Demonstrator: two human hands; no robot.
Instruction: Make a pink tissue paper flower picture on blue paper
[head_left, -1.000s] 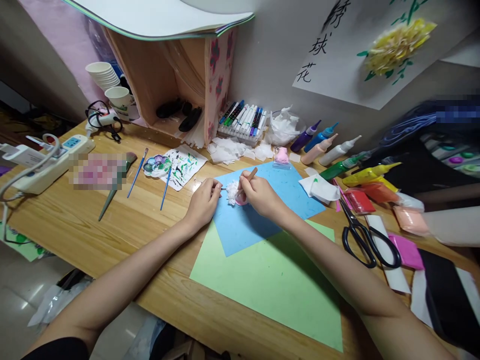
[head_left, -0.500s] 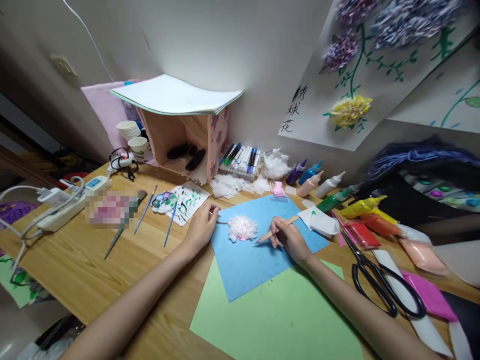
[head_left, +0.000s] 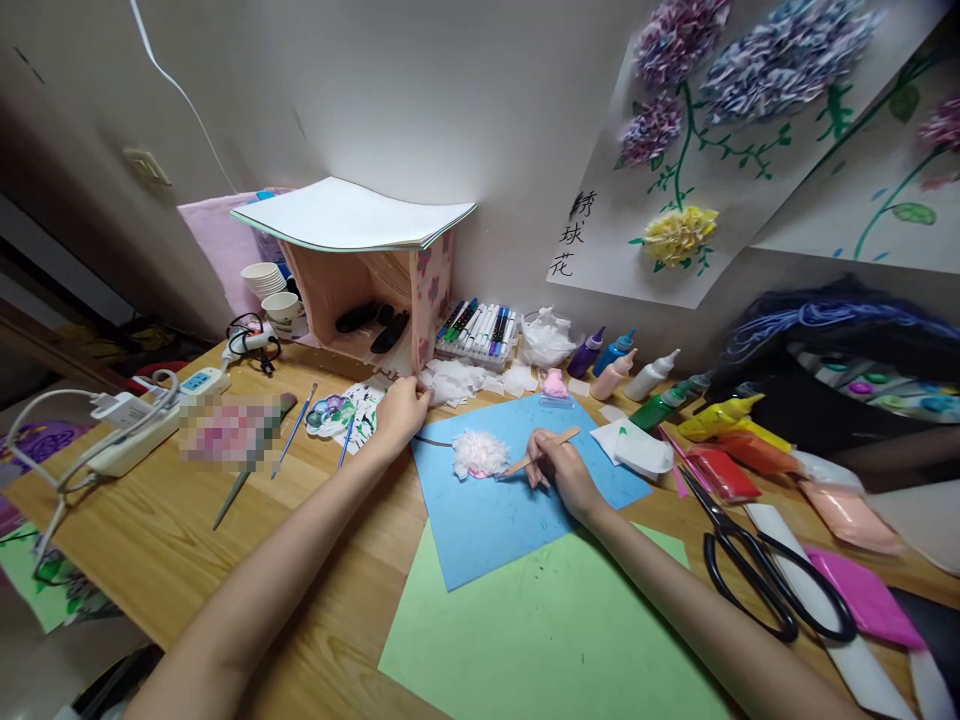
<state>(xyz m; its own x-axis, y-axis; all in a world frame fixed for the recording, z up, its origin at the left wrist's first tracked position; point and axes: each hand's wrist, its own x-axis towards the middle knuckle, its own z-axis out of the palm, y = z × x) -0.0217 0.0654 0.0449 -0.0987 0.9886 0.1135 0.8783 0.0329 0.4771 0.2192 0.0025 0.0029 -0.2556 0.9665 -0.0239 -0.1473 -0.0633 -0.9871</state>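
A ball-shaped flower of white crumpled tissue paper [head_left: 480, 453] lies on the blue sheet [head_left: 480, 545], a bit of pink clay at its lower edge. A thin dark stem [head_left: 433, 441] runs from it to the left. My right hand [head_left: 559, 472] grips a wooden craft stick [head_left: 522, 463], its tip at the pink edge. Farther up to the left, my left hand [head_left: 401, 412] has its fingers closed together at the edge of loose white paper pieces [head_left: 454, 382]. What those fingertips hold, if anything, is hidden.
Black scissors [head_left: 750, 550], bagged clay [head_left: 724, 472] and paint bottles [head_left: 615, 375] are on the right. Paintbrushes [head_left: 295, 430] and a paint-stained tissue [head_left: 365, 408] lie left. A marker box [head_left: 478, 330] stands behind; green paper [head_left: 540, 630] lies in front.
My left hand has moved away from the stem, up and left to the paper pieces. The craft stick's tip has come closer to the flower. The camera view has shifted slightly.
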